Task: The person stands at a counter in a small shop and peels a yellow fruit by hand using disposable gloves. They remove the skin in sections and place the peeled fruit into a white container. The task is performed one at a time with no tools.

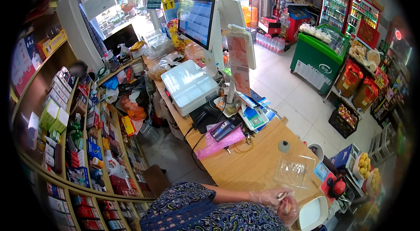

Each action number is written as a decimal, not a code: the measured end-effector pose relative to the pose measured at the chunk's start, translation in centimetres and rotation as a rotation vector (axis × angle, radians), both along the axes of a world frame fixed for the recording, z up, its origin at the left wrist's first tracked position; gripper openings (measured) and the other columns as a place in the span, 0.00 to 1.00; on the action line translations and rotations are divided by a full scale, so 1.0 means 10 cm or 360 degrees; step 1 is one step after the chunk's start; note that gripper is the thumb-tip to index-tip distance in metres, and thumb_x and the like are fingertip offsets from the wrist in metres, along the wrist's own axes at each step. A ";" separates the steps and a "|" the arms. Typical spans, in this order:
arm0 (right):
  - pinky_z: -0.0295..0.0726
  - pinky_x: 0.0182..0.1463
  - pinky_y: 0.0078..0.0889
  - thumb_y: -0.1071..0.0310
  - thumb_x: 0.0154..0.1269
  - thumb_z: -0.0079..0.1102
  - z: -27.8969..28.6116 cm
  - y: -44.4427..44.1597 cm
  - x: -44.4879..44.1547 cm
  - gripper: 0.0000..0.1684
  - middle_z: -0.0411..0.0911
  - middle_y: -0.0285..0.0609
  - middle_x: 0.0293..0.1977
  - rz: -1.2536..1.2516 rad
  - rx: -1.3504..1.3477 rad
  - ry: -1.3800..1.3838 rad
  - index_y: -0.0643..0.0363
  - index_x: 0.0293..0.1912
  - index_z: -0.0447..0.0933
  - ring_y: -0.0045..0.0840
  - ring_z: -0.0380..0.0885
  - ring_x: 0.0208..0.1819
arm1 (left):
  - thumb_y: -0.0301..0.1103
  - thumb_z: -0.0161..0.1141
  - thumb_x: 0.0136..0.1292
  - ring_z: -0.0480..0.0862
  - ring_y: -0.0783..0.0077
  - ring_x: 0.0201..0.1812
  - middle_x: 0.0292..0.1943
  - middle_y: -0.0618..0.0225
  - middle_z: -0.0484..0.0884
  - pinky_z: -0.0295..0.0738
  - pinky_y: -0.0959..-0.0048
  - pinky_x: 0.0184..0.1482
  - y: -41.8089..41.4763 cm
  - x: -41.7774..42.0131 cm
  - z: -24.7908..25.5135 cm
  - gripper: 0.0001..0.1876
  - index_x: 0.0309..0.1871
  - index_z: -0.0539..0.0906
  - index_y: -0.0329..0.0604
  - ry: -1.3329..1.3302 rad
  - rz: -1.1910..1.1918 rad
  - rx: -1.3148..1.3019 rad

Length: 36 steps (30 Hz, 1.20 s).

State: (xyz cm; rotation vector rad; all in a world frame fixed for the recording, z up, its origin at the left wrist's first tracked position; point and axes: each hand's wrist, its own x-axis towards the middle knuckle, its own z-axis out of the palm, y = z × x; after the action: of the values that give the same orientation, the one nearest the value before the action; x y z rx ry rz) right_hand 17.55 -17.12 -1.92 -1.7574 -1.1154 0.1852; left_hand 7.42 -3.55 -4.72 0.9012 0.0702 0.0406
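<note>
Both of my hands wear thin clear plastic gloves and meet close to my body, above the near end of the wooden counter (259,165). My left hand (270,196) has its fingers bent around a small pale thing (281,195), too small to identify. Right against it is my right hand (288,211), its fingers curled; whether it grips anything is hidden. A white rectangular tub (313,214) stands just beside my right hand. Beyond the hands lies a clear plastic clamshell box (292,170), with a small grey round object (284,146) past it.
Along the counter are a pink plastic bag (216,144) under a dark handheld device, a white scale (189,86) and a checkout monitor (197,21). Shelves of boxed goods (95,152) line the left. A green chest freezer (316,57) and bowls of yellow fruit (363,165) are on the right.
</note>
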 end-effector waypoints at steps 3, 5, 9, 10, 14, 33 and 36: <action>0.82 0.47 0.33 0.67 0.62 0.65 -0.11 -0.02 0.01 0.30 0.84 0.49 0.36 -0.0075 0.0143 0.0087 0.63 0.62 0.70 0.33 0.85 0.40 | 0.34 0.64 0.55 0.65 0.67 0.67 0.65 0.60 0.66 0.60 0.70 0.69 -0.03 0.04 -0.08 0.45 0.76 0.53 0.40 -0.0015 0.0096 0.0085; 0.82 0.48 0.33 0.67 0.62 0.66 -0.07 -0.02 0.00 0.34 0.85 0.49 0.37 -0.0134 0.0059 -0.0077 0.63 0.66 0.66 0.32 0.85 0.40 | 0.35 0.64 0.56 0.66 0.67 0.67 0.65 0.60 0.67 0.60 0.70 0.69 -0.04 0.06 -0.01 0.45 0.75 0.53 0.39 0.0075 0.0069 0.0179; 0.81 0.49 0.32 0.67 0.62 0.67 -0.05 -0.02 -0.08 0.37 0.84 0.48 0.39 -0.0139 0.0113 0.0091 0.65 0.67 0.63 0.31 0.84 0.42 | 0.31 0.62 0.58 0.68 0.67 0.66 0.64 0.59 0.68 0.61 0.71 0.68 -0.06 0.07 -0.08 0.43 0.75 0.53 0.38 0.0113 0.0128 0.0448; 0.81 0.49 0.32 0.67 0.62 0.67 -0.06 -0.04 -0.08 0.38 0.84 0.48 0.40 -0.0144 0.0090 0.0153 0.65 0.67 0.63 0.31 0.84 0.42 | 0.30 0.61 0.59 0.68 0.67 0.66 0.64 0.59 0.68 0.61 0.71 0.68 -0.07 0.07 -0.10 0.42 0.75 0.53 0.39 0.0096 0.0134 0.0465; 0.81 0.49 0.31 0.68 0.61 0.68 -0.11 -0.07 -0.04 0.38 0.84 0.47 0.42 -0.0123 0.0110 0.0264 0.66 0.67 0.63 0.30 0.84 0.43 | 0.28 0.61 0.60 0.68 0.68 0.67 0.66 0.60 0.67 0.63 0.71 0.68 -0.08 0.03 0.03 0.42 0.76 0.53 0.44 0.0065 0.0101 -0.0063; 0.83 0.46 0.37 0.71 0.52 0.69 0.06 -0.13 0.04 0.24 0.84 0.50 0.41 0.0028 0.0079 -0.0351 0.60 0.51 0.79 0.41 0.85 0.42 | 0.42 0.70 0.60 0.67 0.69 0.67 0.68 0.63 0.63 0.65 0.69 0.66 -0.10 -0.01 -0.04 0.49 0.77 0.50 0.41 -0.0007 -0.0062 -0.0080; 0.83 0.48 0.40 0.72 0.51 0.69 0.03 -0.11 0.03 0.26 0.83 0.51 0.43 0.0048 0.0030 -0.0344 0.61 0.53 0.78 0.42 0.84 0.44 | 0.45 0.69 0.60 0.64 0.68 0.69 0.69 0.62 0.62 0.60 0.68 0.70 -0.08 -0.02 0.07 0.50 0.77 0.49 0.40 -0.0007 -0.0064 -0.0073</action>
State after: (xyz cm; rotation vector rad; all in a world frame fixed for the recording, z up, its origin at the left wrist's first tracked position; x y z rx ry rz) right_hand 17.88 -18.23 -1.62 -1.7755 -1.2948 0.0023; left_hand 7.23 -4.40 -3.99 0.8565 0.0486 0.0034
